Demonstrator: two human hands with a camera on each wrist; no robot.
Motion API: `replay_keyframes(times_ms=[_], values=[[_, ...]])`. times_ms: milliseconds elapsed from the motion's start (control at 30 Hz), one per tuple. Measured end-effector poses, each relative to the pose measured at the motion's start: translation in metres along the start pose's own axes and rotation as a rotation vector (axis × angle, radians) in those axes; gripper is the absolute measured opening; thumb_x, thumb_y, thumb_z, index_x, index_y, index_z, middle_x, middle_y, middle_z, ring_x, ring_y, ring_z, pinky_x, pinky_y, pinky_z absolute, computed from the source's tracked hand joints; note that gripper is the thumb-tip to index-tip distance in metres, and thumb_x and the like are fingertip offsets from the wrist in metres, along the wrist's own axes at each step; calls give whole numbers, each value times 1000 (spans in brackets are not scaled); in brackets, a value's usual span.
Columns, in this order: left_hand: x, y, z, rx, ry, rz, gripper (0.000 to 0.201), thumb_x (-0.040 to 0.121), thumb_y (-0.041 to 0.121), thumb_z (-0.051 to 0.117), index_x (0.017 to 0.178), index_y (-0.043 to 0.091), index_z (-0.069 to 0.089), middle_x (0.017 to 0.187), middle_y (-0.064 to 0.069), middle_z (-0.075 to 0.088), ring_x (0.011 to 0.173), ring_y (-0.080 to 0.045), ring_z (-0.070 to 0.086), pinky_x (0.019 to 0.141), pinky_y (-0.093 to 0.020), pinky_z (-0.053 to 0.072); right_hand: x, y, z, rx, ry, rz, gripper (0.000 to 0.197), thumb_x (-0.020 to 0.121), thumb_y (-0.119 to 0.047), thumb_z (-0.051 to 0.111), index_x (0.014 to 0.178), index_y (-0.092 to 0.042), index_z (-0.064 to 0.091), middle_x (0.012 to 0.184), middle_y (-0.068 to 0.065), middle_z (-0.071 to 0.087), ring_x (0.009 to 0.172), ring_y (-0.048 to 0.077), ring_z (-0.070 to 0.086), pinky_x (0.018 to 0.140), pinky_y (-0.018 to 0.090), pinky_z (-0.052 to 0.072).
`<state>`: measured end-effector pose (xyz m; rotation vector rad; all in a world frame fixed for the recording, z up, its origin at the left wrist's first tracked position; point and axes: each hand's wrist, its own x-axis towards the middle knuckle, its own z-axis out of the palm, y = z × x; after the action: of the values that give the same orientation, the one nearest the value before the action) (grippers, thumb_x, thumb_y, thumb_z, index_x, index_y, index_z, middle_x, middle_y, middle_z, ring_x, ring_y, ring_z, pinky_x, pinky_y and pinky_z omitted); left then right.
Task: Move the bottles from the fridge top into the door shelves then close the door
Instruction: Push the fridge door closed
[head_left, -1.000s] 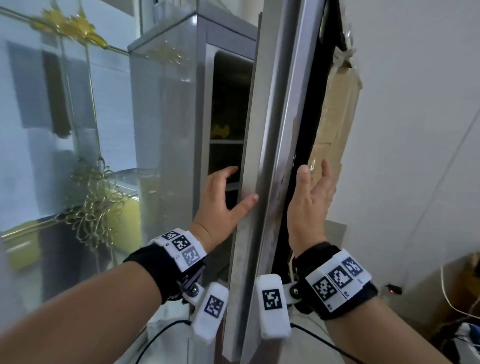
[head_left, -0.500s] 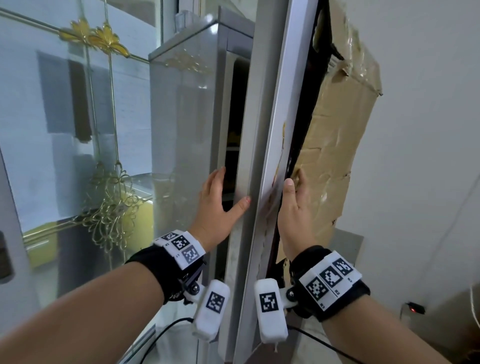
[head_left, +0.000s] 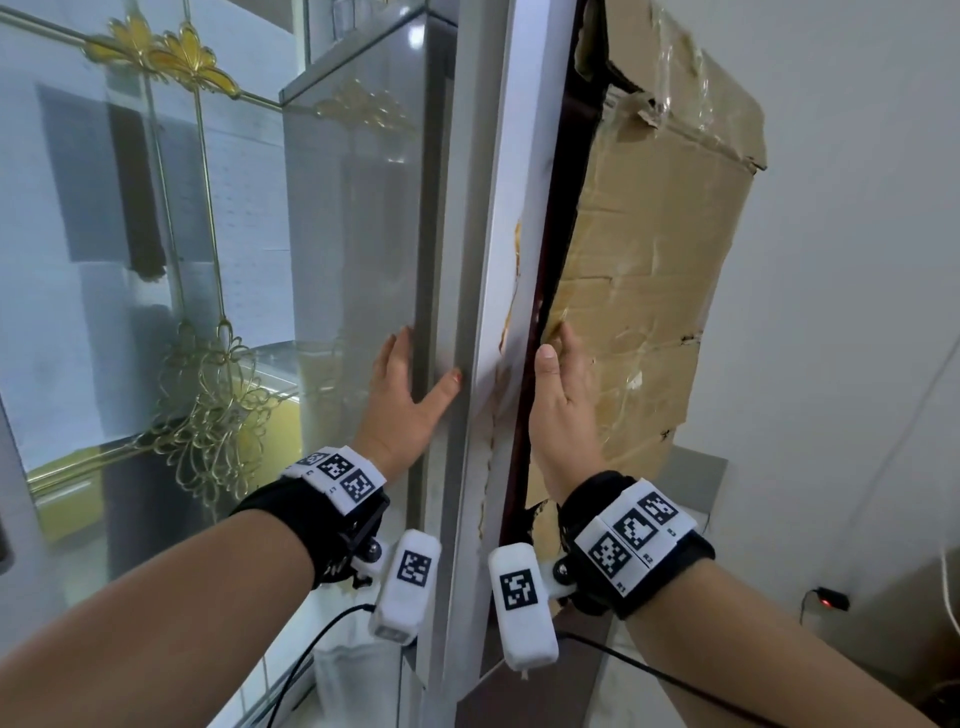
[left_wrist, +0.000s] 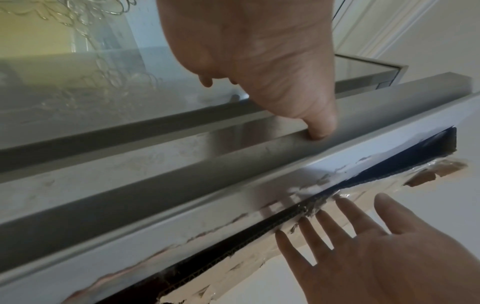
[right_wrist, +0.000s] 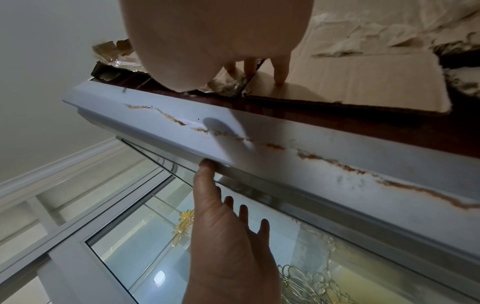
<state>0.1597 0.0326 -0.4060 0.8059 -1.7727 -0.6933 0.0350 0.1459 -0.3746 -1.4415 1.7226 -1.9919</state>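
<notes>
Two hands flat on fridge door (head_left: 498, 218), seen edge-on. Door shelves and bottles hidden. Cardboard (head_left: 654, 270) covers door face at 3 o'clock. Left hand (head_left: 408, 410): grip wide, thumb on door edge, fingers on fridge side (head_left: 353, 218). Right hand (head_left: 563, 400): grip wide, fingertips partly hidden.

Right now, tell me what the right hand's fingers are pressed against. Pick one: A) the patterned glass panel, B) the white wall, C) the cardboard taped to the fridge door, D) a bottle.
C: the right hand lies flat with straight fingers on the brown cardboard covering the door's front, while the left hand rests at the door's edge.
</notes>
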Motion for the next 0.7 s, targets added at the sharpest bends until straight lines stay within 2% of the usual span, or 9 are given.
replay_keyframes(times_ms=[133,200,267,333,467,633,700], values=[[8,-7,-5,-20,18,-26,76,92,49,52,155,24,17,163,0,15,149,-16,17,117,-33,17,9,5,12,-25,-49,12,53,104,-39,31,155,-28,21,165,-6,13,152,8,5,119,28,7],[13,-12,-7,-22,29,-29,74,92,50,50,154,23,20,162,0,19,149,-16,19,119,-36,19,14,8,21,-57,-51,8,54,103,-41,31,155,-28,21,165,-4,12,152,11,5,120,31,8],[15,-15,-7,-26,10,-26,74,92,52,48,155,24,20,162,1,21,147,-15,22,117,-34,20,18,11,30,-120,-18,-3,57,102,-43,32,156,-27,20,165,-1,12,152,16,7,123,41,12],[16,-18,-7,-37,3,-23,75,92,53,48,154,24,19,161,1,22,146,-14,23,115,-30,21,19,13,36,-178,20,-15,58,102,-43,32,156,-26,20,164,1,14,152,19,9,122,44,14],[19,-20,-8,-47,-1,-26,74,93,49,50,154,21,20,159,-2,24,145,-15,26,113,-27,22,20,17,40,-208,61,-37,58,101,-43,33,156,-26,21,164,3,15,152,21,8,122,45,12],[17,-14,-11,-54,-28,-52,74,93,49,50,154,22,18,159,-1,24,144,-16,27,114,-30,23,18,17,38,-207,31,-32,58,101,-44,32,156,-27,20,164,2,13,152,20,6,122,43,10],[15,-10,-11,-46,-37,-63,73,95,48,49,155,21,17,160,-1,24,145,-16,26,112,-27,21,19,16,36,-191,24,-26,57,102,-43,33,155,-26,22,164,2,14,152,20,7,122,43,11]])
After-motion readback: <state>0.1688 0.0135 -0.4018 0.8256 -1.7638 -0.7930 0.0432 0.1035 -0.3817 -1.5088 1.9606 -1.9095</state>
